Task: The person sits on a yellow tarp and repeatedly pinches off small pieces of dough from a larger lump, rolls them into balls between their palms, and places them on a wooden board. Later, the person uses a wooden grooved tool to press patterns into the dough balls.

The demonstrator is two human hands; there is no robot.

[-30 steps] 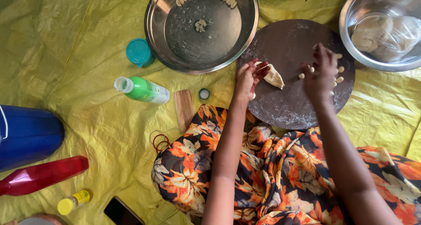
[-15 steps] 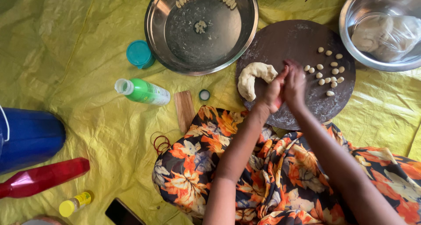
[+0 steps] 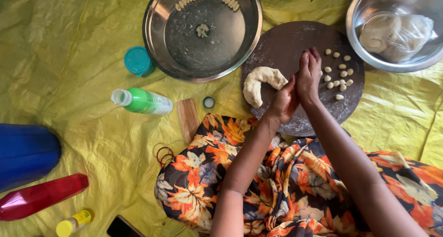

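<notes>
Yellow tarp [image 3: 69, 48] covers the floor; floral-dress lap nearest the camera. Left hand [image 3: 282, 101] and right hand [image 3: 308, 75] pressed palm to palm over the round dark board [image 3: 300, 38], fingers [image 3: 314, 57] straight and flat together; whatever sits between the palms is hidden, cannot tell. Curved dough roll [image 3: 260, 82] lies just left of the fingers, not touched. Small dough balls [image 3: 339, 73] clustered just right of the fingers. Versus half a second ago: hands stayed pressed together and shifted only slightly, roll unchanged. Beyond the fingertips, to their left, steel bowl [image 3: 159, 43] with shaped pieces along its far rim; bagged dough in second bowl [image 3: 355, 15], far right.
</notes>
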